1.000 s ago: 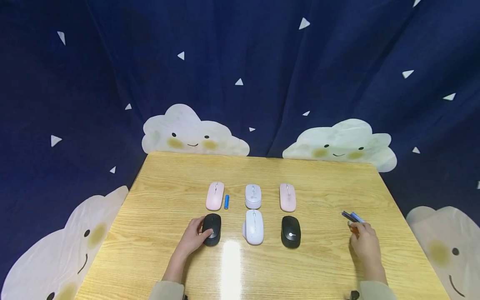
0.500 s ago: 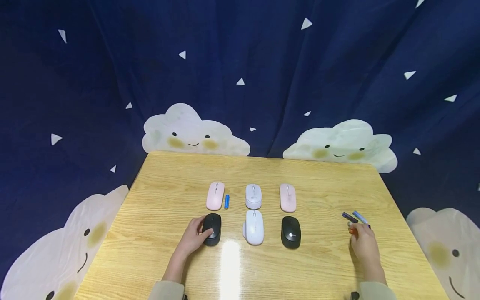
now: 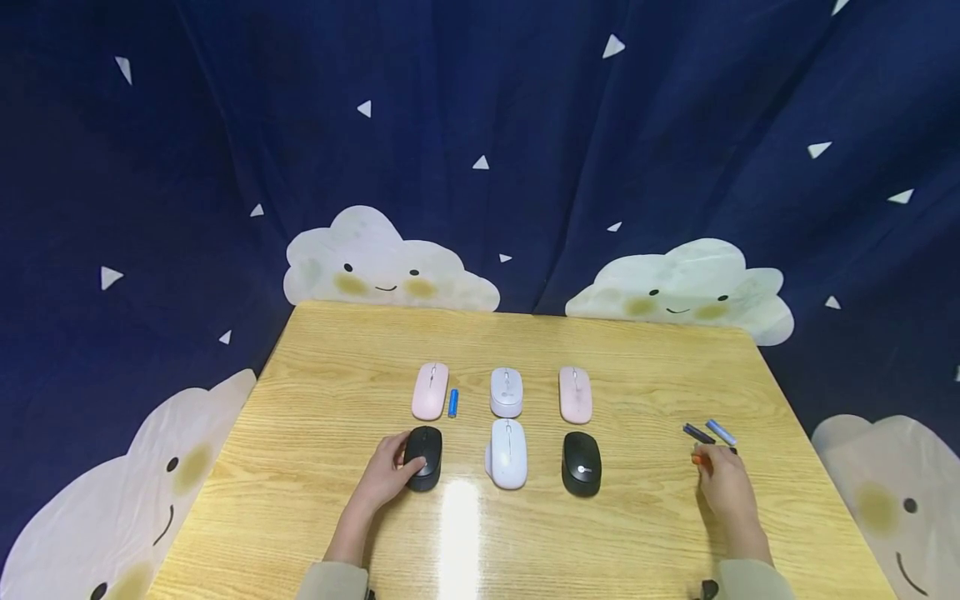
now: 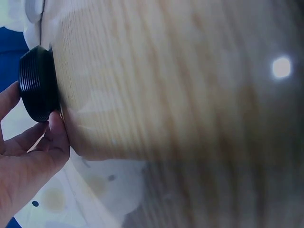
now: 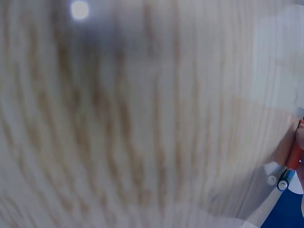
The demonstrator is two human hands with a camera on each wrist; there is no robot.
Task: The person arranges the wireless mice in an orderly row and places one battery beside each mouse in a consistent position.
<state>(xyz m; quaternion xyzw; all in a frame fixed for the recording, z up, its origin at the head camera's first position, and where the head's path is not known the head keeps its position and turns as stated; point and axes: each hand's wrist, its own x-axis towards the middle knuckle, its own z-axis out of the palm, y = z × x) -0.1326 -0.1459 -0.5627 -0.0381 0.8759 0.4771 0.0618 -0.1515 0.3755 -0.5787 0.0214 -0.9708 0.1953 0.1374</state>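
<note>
Since a second ago, an orange battery [image 5: 295, 156] has come into sight, pinched by the right hand [image 3: 726, 482] near the desk's [image 3: 637, 533] right edge; just beyond, a dark battery [image 3: 699, 433] and light-blue battery [image 3: 722, 432] lie farther apart. The left hand [image 3: 384, 475] grips a black mouse [image 3: 424, 447] toward the left edge.

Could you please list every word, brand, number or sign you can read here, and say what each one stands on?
None can be read with certainty.
Held black mouse, in the left hand: no legible text.
Other black mouse: white mark, too small to read.
White mouse in the far row: faint grey mark, too small to read.
Orange cylinder, in the right hand: partly covered, nothing legible.
</note>
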